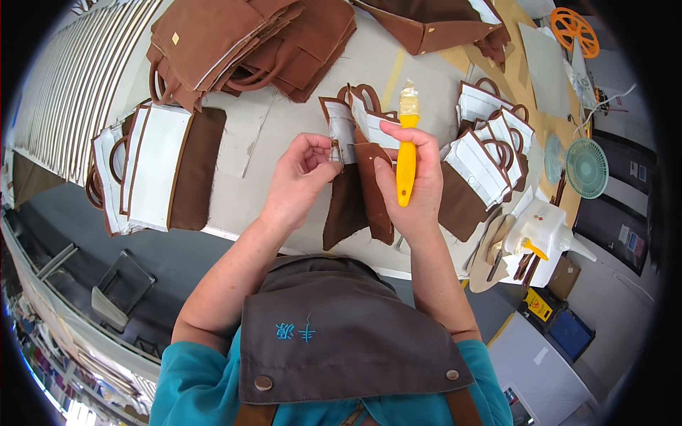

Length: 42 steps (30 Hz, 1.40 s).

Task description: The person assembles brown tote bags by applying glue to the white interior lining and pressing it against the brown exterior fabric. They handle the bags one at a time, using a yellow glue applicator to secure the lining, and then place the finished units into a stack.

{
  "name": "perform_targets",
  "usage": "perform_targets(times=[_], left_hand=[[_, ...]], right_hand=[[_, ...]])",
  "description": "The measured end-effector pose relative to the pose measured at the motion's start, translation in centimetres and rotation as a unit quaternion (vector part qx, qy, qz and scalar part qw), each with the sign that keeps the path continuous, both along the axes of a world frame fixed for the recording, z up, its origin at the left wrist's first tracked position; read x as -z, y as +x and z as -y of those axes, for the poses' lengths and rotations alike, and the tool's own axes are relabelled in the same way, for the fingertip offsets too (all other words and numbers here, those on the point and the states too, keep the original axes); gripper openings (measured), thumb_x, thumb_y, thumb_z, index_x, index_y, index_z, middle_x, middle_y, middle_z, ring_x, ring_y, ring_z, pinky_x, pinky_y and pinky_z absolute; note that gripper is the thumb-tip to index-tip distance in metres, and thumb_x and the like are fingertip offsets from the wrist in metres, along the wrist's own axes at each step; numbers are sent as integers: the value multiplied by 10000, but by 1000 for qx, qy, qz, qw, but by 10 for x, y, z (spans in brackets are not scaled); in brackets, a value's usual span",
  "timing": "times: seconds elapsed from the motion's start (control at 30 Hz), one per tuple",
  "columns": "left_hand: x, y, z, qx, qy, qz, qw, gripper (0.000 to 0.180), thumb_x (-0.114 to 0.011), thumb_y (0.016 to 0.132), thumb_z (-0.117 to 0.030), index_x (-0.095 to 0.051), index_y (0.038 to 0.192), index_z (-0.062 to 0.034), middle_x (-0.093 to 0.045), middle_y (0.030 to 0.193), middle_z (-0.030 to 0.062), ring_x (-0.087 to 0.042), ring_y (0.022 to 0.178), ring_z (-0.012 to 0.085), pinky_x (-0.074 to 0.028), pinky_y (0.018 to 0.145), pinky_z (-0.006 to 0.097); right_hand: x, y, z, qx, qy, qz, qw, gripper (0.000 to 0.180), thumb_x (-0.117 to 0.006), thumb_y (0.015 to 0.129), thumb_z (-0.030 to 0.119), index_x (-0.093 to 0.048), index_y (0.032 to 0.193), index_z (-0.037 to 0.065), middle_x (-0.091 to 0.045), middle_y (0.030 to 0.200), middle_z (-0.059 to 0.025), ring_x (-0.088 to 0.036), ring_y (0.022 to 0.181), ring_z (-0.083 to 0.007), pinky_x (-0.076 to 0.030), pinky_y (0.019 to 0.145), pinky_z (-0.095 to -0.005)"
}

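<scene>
Presently, count one yellow-handled brush with pale, coated bristles (406, 163), gripped in the right hand (419, 176), bristles pointing away from the person. Also one brown leather bag piece with white lining (375, 186), held between both hands over the pale grey surface (245, 192); right fingers steady one panel. Left hand (305, 170): fingers curled, thumb and forefinger pinching the piece's left panel. Both forearms reach forward, converging. Around: two piles of white-lined brown pieces (153, 170), one per side; one tall brown leather stack (249, 42) beyond, far left.
</scene>
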<state>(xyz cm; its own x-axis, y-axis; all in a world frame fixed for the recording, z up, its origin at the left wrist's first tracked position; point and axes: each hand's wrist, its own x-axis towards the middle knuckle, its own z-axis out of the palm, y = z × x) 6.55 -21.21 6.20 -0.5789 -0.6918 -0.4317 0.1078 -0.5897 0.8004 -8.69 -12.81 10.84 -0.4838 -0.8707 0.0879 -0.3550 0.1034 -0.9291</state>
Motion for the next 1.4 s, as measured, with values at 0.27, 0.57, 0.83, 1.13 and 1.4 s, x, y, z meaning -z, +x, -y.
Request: perform_targets(times=[0.27,0.57,0.83,1.13,1.4], left_hand=[[3,-6,2,28,-64,83,994,176,-636,918,-37,-612,1092,-22,-626,934,-18,-566,824,41,-463,701,218],[-13,-27,2,48,-73,70,994,128,-620,944,-23,-644,1047,49,-691,891,46,-665,775,97,-565,731,243],[-22,-48,9,82,-199,117,970,110,-647,880,-28,-626,970,33,-633,768,26,-639,697,100,-531,651,250],[-24,-60,1,41,-298,170,938,239,-659,805,-54,-565,1018,0,-606,772,85,-602,647,212,-508,629,338],[-20,-63,17,135,-197,113,964,274,-651,877,-79,-539,1115,-2,-567,972,65,-637,771,123,-557,614,287]], right_hand=[[1,0,0,-5,12,-15,1000,436,-648,845,-91,-481,1204,90,-629,1243,-84,-655,922,-139,-539,810,-290],[-14,-1,10,7,72,-111,991,543,-760,755,15,-479,1214,86,-619,1194,-126,-668,924,-293,-538,799,-366],[-24,-23,12,-4,87,-182,979,504,-702,753,-25,-505,1205,81,-606,1017,-143,-644,832,-326,-520,736,-397],[-27,-25,17,10,82,-164,983,481,-677,746,-59,-532,1181,85,-617,941,-134,-630,792,-310,-522,729,-375],[-25,-31,16,17,67,-149,986,473,-679,758,-54,-528,1179,99,-614,906,-108,-621,759,-262,-517,715,-363]])
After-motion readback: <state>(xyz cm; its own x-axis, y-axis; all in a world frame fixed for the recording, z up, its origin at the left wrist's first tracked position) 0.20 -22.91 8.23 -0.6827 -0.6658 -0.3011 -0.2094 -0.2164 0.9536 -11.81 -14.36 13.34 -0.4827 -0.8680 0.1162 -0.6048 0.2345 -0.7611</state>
